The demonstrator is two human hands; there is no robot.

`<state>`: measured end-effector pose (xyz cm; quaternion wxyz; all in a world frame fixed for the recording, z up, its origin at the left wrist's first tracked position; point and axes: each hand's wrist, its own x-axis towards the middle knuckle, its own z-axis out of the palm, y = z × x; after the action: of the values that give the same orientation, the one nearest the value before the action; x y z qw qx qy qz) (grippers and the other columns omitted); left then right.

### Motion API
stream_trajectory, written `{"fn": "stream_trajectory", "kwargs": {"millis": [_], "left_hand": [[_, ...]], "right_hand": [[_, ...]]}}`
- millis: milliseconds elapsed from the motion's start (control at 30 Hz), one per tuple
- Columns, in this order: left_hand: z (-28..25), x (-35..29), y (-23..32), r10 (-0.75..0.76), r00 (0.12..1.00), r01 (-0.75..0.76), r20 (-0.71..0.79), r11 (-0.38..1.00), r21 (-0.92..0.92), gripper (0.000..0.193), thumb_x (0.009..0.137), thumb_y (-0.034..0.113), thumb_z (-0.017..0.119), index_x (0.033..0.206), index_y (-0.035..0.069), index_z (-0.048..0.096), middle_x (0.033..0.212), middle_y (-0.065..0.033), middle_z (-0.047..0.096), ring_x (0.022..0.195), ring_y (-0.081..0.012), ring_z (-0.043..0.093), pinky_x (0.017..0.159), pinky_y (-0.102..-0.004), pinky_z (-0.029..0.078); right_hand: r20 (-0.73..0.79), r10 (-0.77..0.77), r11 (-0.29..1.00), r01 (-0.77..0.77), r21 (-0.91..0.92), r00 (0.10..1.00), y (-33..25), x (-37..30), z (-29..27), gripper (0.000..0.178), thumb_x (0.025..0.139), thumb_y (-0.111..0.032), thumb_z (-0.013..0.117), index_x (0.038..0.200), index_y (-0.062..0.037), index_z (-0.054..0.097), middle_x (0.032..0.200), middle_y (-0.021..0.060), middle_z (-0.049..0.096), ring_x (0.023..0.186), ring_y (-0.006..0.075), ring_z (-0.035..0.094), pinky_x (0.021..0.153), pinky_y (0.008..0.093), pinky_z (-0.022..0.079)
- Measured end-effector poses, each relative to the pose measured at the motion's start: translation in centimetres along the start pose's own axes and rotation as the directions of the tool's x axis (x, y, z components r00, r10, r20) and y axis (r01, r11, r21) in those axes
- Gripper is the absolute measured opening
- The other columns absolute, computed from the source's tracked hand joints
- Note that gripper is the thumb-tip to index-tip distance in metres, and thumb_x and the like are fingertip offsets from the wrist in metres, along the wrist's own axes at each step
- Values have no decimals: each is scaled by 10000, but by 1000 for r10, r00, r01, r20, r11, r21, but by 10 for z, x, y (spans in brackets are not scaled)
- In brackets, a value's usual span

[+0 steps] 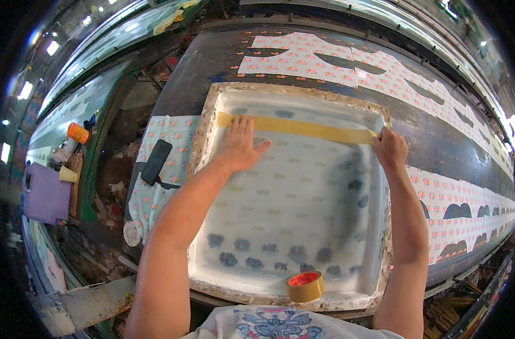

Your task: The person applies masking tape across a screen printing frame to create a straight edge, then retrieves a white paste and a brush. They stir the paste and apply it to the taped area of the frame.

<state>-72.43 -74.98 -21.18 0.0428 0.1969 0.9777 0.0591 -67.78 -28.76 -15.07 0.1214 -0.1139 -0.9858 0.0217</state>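
In a cluttered workshop, a long dark surface (187, 70) carries flower-printed white pieces (302, 66) and a rectangular, white-walled screen frame (203, 131). Across the frame's far end stretches a flat tan adhesive-tape strip (311, 129), long axis left to right. The left hand (240, 145) lies near its left end, fingers outstretched, thumb apart; the right hand (391, 148) has its fingers clamped on the right end. A tan tape roll with a red core (306, 290) sits by the near rim.

To your left, a dark phone (156, 162) lies on flower-printed cloth (179, 133). Farther left you have a purple container (46, 198), a cream cup (68, 174) and an orange container (77, 133). Ahead of you, floral fabric pieces (302, 59) lie flat.
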Motion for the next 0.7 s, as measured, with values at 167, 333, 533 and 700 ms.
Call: {"fn": "stream_trajectory", "kwargs": {"millis": [167, 333, 533, 700], "left_hand": [[-7, 3, -8, -178, 984, 174, 26, 980, 97, 1100, 1100, 781, 336, 1723, -110, 167, 1817, -312, 143, 1695, -475, 123, 1395, -534, 108], [-3, 7, 22, -217, 976, 218, -23, 966, 142, 1140, 1078, 806, 356, 1708, -131, 201, 1807, -327, 170, 1693, -480, 126, 1388, -552, 102], [17, 11, 62, -38, 997, 43, -62, 996, 84, 1155, 1074, 816, 345, 1697, -147, 208, 1806, -335, 159, 1690, -504, 104, 1383, -580, 95], [32, 20, 110, 95, 987, -98, -128, 995, -15, 1145, 1078, 813, 342, 1697, -143, 219, 1802, -328, 174, 1689, -501, 103, 1382, -584, 94]], "right_hand": [[-56, -41, 999, 42, 21, 998, 4, 0, 1, 243, 924, -328, 805, 949, -100, 725, 968, 144, 782, 936, 405, 766, 805, 556, 576], [-51, -38, 998, 41, 52, 998, 1, -1, -2, 229, 911, -309, 821, 928, -103, 722, 953, 149, 778, 921, 410, 762, 795, 551, 574], [-78, -16, 997, 22, 75, 997, 2, -1, -10, 204, 885, -282, 831, 918, -103, 738, 936, 160, 785, 923, 411, 763, 800, 554, 581], [-34, -18, 999, 19, 47, 999, 5, 4, -11, 225, 869, -302, 830, 933, -101, 751, 945, 161, 789, 931, 414, 765, 811, 558, 585]]}}
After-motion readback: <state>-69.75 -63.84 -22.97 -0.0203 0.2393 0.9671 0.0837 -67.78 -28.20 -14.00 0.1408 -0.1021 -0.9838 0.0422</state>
